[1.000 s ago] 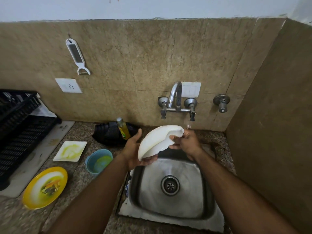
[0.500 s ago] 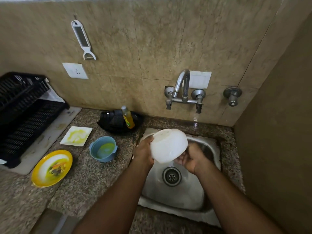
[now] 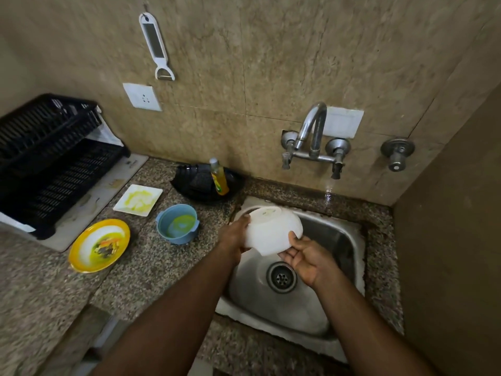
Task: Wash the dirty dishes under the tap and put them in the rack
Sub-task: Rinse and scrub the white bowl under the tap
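A white bowl (image 3: pixel 272 230) is held upside down over the left side of the steel sink (image 3: pixel 344 240). My left hand (image 3: pixel 234 236) grips its left rim. My right hand (image 3: pixel 305 257) lies palm up under its lower right edge, fingers touching the bowl. The tap (image 3: pixel 311 134) stands on the wall above the sink; a thin trickle falls by its right valve. On the counter to the left wait a dirty blue bowl (image 3: pixel 177 223), a yellow plate (image 3: pixel 99 245) with food scraps and a white square plate (image 3: pixel 137 200). The black dish rack (image 3: pixel 46 158) stands at the far left.
A black tray (image 3: pixel 200 185) with a dish soap bottle (image 3: pixel 219 180) and scrubbers sits behind the blue bowl. A peeler (image 3: pixel 157 50) hangs on the tiled wall above a socket (image 3: pixel 142 96). A side wall closes the right of the sink.
The bowl has been turned from tilted to bottom-up and lowered closer to the sink. My right hand has slid from its rim to underneath. The view has tipped down.
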### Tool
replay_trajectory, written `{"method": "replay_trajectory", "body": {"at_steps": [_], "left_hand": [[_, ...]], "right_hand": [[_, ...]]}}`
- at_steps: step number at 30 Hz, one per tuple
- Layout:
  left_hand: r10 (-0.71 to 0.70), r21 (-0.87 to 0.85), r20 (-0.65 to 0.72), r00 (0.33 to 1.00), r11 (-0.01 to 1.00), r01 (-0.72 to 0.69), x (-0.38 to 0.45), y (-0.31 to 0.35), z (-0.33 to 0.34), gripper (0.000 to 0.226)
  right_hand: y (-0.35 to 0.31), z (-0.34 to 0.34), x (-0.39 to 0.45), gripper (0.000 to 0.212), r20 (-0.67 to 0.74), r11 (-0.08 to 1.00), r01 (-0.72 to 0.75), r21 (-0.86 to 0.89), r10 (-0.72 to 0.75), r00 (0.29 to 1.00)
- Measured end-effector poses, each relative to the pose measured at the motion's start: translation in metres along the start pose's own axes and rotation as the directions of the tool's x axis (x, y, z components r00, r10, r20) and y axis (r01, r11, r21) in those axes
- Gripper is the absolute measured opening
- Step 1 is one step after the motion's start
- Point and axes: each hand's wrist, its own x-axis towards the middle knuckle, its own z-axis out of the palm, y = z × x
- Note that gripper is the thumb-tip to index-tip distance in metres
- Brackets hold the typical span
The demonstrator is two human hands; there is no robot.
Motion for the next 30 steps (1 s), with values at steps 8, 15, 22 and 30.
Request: {"method": "replay_trajectory", "body": {"at_steps": [8,15,22,30], "left_hand": [[0.273,0.653,0.140,0.952,0.697,-0.296,-0.014,0.047,-0.048,0.062],[0.434,0.837,0.182,0.882,0.402,-0.370,0.010,0.097,-0.131,0.038],[0.510,0.948,0.180,0.841,0.138,-0.286,0.045,0.185,-0.263,0.059],[0.678,0.975,0.198,0.708,-0.210,-0.071,0.083,0.323,-0.418,0.057]], "right_hand": [[0.010,0.021,0.010,0.047,0.057,0.999,0.032,-0.001,-0.032,0.998],[0.031,0.099,0.022,0.033,0.137,0.992,0.070,-0.104,-0.055,0.989],[0.088,0.243,0.070,0.034,0.238,0.980,0.098,-0.173,-0.054,0.970],[0.179,0.422,0.166,0.037,0.343,0.963,0.042,-0.267,0.054,0.938]]}}
